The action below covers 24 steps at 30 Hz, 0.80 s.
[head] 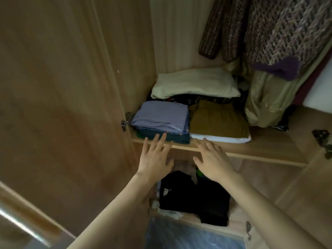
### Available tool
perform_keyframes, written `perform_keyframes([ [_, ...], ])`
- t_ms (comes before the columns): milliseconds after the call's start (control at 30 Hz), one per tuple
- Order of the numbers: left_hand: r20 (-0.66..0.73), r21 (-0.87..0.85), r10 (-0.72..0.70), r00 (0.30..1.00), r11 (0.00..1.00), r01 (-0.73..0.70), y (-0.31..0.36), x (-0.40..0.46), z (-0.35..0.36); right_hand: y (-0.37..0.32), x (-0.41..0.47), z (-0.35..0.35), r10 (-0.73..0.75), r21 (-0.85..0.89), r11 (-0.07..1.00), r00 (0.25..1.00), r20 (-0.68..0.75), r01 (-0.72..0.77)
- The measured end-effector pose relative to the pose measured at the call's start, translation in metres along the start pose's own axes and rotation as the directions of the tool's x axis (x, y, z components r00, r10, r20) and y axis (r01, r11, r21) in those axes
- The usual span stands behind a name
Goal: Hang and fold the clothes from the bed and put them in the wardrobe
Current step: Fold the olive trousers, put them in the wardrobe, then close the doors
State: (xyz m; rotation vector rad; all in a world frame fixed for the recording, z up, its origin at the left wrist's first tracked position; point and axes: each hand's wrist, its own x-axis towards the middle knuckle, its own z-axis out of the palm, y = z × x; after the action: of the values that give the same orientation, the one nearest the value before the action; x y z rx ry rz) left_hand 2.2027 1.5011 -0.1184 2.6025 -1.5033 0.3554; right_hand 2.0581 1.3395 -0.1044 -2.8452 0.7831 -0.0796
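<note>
Head view: our left hand [156,159] and right hand [212,161], both spread and empty, hover just short of the folded lilac stack [161,115] on the wardrobe shelf [251,151], likely squaring it.

A home bedroom: open wardrobe [75,87] holding folded clothes [161,117]

Lavender-blue folded cloth [161,115] atop dark teal garment [168,136]; mustard-brown fold [218,119] on white one [221,138]; pale cream bundle [195,83]; purple-brown flecked knit [280,27]; black clothes [188,193]; light wood wardrobe [71,87].
</note>
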Motion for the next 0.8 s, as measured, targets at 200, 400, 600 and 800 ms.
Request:
perform_keyframes([
  [200,-0.079,0.113,0.051,0.996,0.993,-0.042,-0.042,-0.106,-0.018,-0.088,-0.075,0.026,0.029,0.078,0.996,0.999,0.023,-0.030],
  [400,-0.059,0.130,-0.021,0.998,0.991,0.029,-0.085,-0.195,-0.057,-0.172,-0.123,0.030,-0.031,0.078,0.997,0.998,0.048,0.027],
  [600,-0.068,0.094,-0.112,0.991,0.989,0.118,-0.113,-0.246,-0.076,-0.235,-0.138,0.018,-0.116,0.047,0.992,0.993,-0.036,0.118],
  [800,-0.233,0.016,-0.149,0.961,0.988,0.157,-0.130,-0.270,-0.094,-0.262,-0.144,0.011,-0.144,0.015,0.989,0.989,-0.040,0.145],
])
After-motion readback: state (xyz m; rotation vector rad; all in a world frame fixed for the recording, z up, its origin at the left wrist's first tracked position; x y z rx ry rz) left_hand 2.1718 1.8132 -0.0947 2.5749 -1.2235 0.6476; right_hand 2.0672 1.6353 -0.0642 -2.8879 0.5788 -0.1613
